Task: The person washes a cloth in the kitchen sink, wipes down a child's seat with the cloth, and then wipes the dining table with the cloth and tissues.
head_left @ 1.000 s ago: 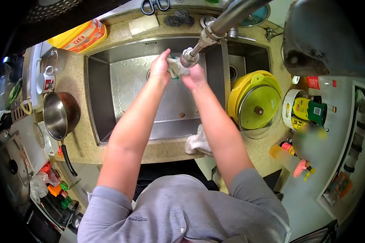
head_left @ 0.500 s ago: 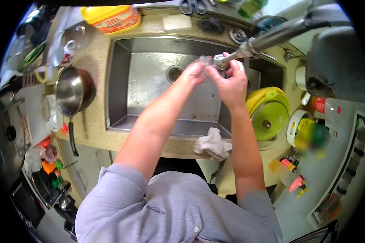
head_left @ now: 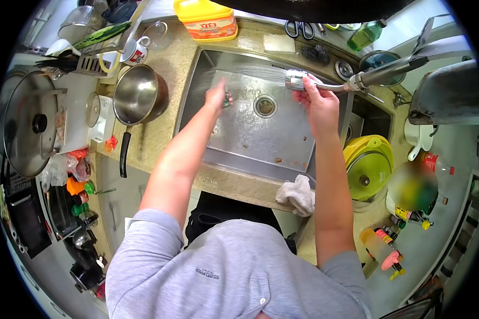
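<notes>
My right hand (head_left: 320,103) grips a chrome faucet spray head (head_left: 295,80) on its flexible metal neck, held sideways above the sink. Water fans out from it to the left across the steel sink basin (head_left: 250,133). Inside the basin's left part is my left hand (head_left: 217,98), fingers curled around a small greenish thing (head_left: 228,100) that I cannot make out. A round drain (head_left: 265,106) lies between the two hands. Several small brown scraps rest on the basin floor.
A steel saucepan (head_left: 138,95) stands on the counter left of the sink. Behind are a yellow detergent jug (head_left: 206,24) and scissors (head_left: 300,30). A white cloth (head_left: 297,195) hangs at the front edge. On the right is a green lid (head_left: 368,170) in a yellow basin.
My hands were together at the faucet; now my left hand has moved left into the basin. Water now sprays leftward from the spray head. The camera view has shifted.
</notes>
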`<move>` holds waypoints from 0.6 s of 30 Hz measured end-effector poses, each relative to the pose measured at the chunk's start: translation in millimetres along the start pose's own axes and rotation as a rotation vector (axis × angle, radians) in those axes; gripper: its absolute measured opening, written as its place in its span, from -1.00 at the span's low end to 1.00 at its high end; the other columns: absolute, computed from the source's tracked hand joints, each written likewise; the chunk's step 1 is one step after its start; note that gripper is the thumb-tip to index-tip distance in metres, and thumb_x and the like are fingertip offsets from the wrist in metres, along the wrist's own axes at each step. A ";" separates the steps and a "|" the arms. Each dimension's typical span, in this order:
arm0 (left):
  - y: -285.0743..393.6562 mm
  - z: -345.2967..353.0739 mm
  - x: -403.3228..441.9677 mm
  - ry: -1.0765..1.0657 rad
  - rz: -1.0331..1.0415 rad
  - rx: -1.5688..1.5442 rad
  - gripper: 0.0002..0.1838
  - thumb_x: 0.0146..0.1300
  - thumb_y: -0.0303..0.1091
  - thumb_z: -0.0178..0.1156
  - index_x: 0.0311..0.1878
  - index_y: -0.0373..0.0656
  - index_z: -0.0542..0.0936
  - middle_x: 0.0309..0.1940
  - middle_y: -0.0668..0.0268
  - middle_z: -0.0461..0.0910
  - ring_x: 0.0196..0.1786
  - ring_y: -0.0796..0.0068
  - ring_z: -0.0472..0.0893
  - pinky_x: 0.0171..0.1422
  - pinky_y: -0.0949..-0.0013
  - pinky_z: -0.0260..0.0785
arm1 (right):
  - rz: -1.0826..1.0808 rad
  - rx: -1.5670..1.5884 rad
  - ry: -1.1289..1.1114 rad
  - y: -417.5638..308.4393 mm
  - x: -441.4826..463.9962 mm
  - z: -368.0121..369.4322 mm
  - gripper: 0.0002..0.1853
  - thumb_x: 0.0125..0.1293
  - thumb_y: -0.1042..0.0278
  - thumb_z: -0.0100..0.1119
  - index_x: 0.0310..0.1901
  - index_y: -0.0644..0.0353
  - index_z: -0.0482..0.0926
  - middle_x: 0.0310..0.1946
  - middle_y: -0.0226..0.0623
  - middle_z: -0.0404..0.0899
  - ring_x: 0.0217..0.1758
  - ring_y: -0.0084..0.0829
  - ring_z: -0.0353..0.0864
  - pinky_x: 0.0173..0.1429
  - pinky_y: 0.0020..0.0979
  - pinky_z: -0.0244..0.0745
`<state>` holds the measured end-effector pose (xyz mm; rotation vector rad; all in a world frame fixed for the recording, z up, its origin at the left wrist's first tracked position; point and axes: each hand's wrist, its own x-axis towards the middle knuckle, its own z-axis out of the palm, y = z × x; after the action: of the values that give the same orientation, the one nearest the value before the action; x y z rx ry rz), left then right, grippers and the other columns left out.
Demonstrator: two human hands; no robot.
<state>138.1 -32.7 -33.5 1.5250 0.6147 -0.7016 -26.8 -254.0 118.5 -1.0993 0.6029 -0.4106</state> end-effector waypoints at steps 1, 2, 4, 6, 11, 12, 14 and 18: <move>0.0 -15.3 0.8 -0.052 0.050 0.024 -0.54 0.41 0.09 0.16 -0.12 -0.22 0.57 -0.48 0.24 0.54 -0.55 0.43 0.50 -0.54 0.26 0.35 | -0.001 0.001 -0.007 -1.1 0.9 1.8 -0.59 0.34 0.29 0.41 0.09 0.41 0.62 -0.25 -0.24 0.72 -0.34 -0.49 0.71 -0.18 -0.47 0.65; -1.2 -30.9 0.7 -0.104 0.099 0.051 -0.58 0.39 0.00 0.20 -0.10 -0.24 0.57 -0.37 0.19 0.64 -0.49 0.41 0.57 -0.49 0.26 0.42 | 0.010 0.003 0.005 -1.5 1.0 3.1 -0.63 0.38 0.31 0.36 0.08 0.39 0.61 -0.23 -0.23 0.72 -0.31 -0.47 0.70 -0.16 -0.45 0.63; -10.5 -64.4 -2.3 -0.094 0.129 0.206 -0.66 0.33 -0.09 0.18 -0.20 -0.25 0.60 -0.39 0.17 0.65 -0.51 0.38 0.57 -0.45 0.23 0.43 | 0.018 -0.001 0.010 -3.2 -0.2 4.1 -0.70 0.41 0.31 0.32 0.04 0.35 0.61 -0.23 -0.23 0.71 -0.29 -0.44 0.70 -0.14 -0.42 0.62; -19.6 -94.8 -13.5 -0.086 0.152 0.367 -0.72 0.28 -0.18 0.17 -0.30 -0.25 0.62 -0.41 0.15 0.66 -0.53 0.34 0.57 -0.41 0.20 0.44 | 0.037 -0.006 0.006 -5.1 -1.2 3.5 -0.70 0.41 0.32 0.32 0.03 0.35 0.61 -0.23 -0.24 0.71 -0.29 -0.45 0.69 -0.15 -0.43 0.62; -46.3 -157.9 -40.1 -0.001 0.374 0.841 -0.68 0.13 -0.31 0.26 -0.07 -0.28 0.68 -0.23 0.06 0.73 -0.19 0.28 0.69 0.01 0.27 0.52 | 0.101 -0.055 -0.064 -12.5 -9.3 -6.4 -0.66 0.34 0.27 0.40 -0.02 0.40 0.66 -0.28 -0.24 0.72 -0.35 -0.50 0.70 -0.23 -0.50 0.62; -41.5 -161.4 -53.5 -0.036 0.336 0.841 -0.62 0.12 -0.36 0.27 0.02 -0.28 0.66 -0.19 0.08 0.73 -0.10 0.31 0.70 0.07 0.29 0.52 | 0.104 -0.121 -0.071 -16.2 -11.5 -7.0 -0.64 0.33 0.23 0.41 -0.05 0.40 0.67 -0.30 -0.26 0.71 -0.36 -0.52 0.68 -0.25 -0.51 0.60; -47.1 -169.8 -52.8 -0.058 0.305 0.850 -0.61 0.12 -0.38 0.27 0.04 -0.28 0.64 -0.17 0.09 0.73 -0.09 0.31 0.70 0.07 0.30 0.52 | 0.133 -0.177 -0.109 -20.6 -12.6 -15.8 -0.65 0.36 0.24 0.38 -0.02 0.38 0.66 -0.28 -0.28 0.71 -0.37 -0.53 0.67 -0.24 -0.50 0.59; -42.1 -168.5 -53.6 -0.114 0.248 0.893 -0.58 0.12 -0.42 0.27 0.09 -0.29 0.63 -0.14 0.13 0.73 -0.09 0.35 0.69 0.06 0.32 0.53 | 0.172 -0.302 -0.154 -30.2 -16.4 -22.6 -0.65 0.33 0.18 0.40 -0.08 0.35 0.69 -0.32 -0.33 0.69 -0.39 -0.55 0.65 -0.25 -0.53 0.56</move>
<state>83.0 139.7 -17.2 2.3048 -0.0169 -0.9181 -54.3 -272.5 143.0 -1.3411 0.6301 -0.0847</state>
